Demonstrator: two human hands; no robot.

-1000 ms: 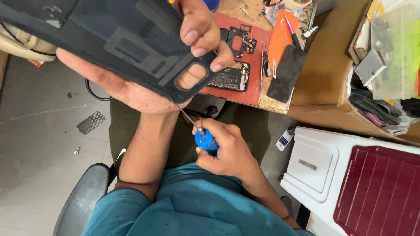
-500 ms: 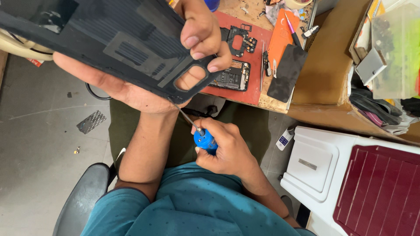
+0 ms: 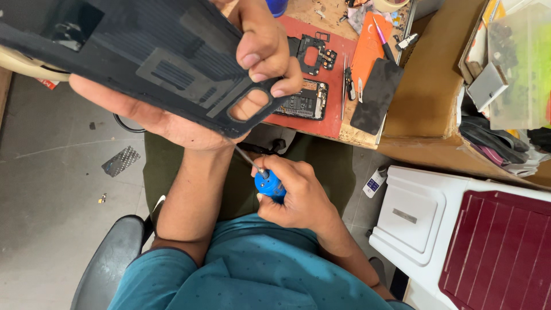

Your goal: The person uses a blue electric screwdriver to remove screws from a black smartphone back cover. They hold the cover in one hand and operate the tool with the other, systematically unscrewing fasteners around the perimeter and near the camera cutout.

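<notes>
Fingers (image 3: 261, 57) of the left hand (image 3: 189, 109) pinched a dark back cover (image 3: 138, 57); the right hand (image 3: 293, 195) gripped a blue screwdriver (image 3: 268, 185) above the cluttered table (image 3: 422, 97) and grey floor (image 3: 51, 189).

We note a grey concrete floor (image 3: 51, 189) at left, a wooden workbench (image 3: 425, 97) far right carrying a red mat (image 3: 330, 86), a black chair (image 3: 112, 264) near left, and a white-and-maroon cabinet (image 3: 459, 229) near right. Lighting even.

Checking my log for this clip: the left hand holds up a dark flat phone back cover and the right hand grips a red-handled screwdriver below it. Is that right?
Not quite: the handle is blue, not red. The head view shows the left hand holding up the dark flat phone back cover, and the right hand gripping a blue-handled screwdriver below it.
</notes>
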